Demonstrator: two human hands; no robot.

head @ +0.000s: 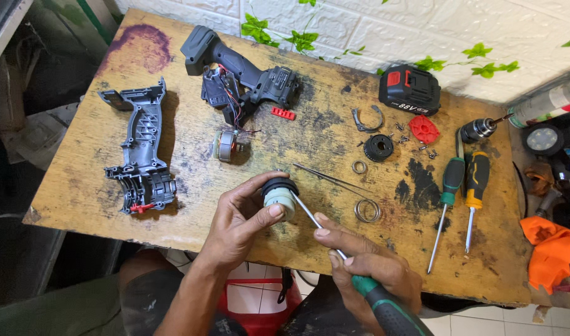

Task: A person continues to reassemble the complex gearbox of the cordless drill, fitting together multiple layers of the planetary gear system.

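Currently a small cylindrical gearbox (pixel 280 196), pale green with a black collar, is held just above the near edge of the worn wooden table (pixel 79 186); it is gripped by the left hand (pixel 238 221), whose thumb and fingers are closed around its sides; the right hand (pixel 366 261) is closed about a green-and-black-handled screwdriver (pixel 334 246), whose tip is set against the right-hand side of the gearbox, though what exactly it touches cannot be told. For this step to be done well, it is judged that the gearbox should be kept steady and turned so that the point of contact is seen; the shaft should be guided by the forefinger laid along it, as it is now, and only light pressure should be applied, since a slip could drive the tip toward the left thumb. Small parts are best kept over the table, so that anything that drops is caught; a coiled spring ring (pixel 367 210) and a pair of tweezers (pixel 328 179) lie just beyond the hands and should not be knocked. Further off, one grey housing half (pixel 140 149) lies at the left; the other half of the drill body (pixel 241 68), with wires exposed, lies at the far side; a motor armature (pixel 224 145) lies beside it; a battery pack (pixel 409 89), a red disc (pixel 424 129), a black ring part (pixel 378 147) and loose screws (pixel 415 144) are gathered at the far right, near two spare screwdrivers (pixel 462 186).
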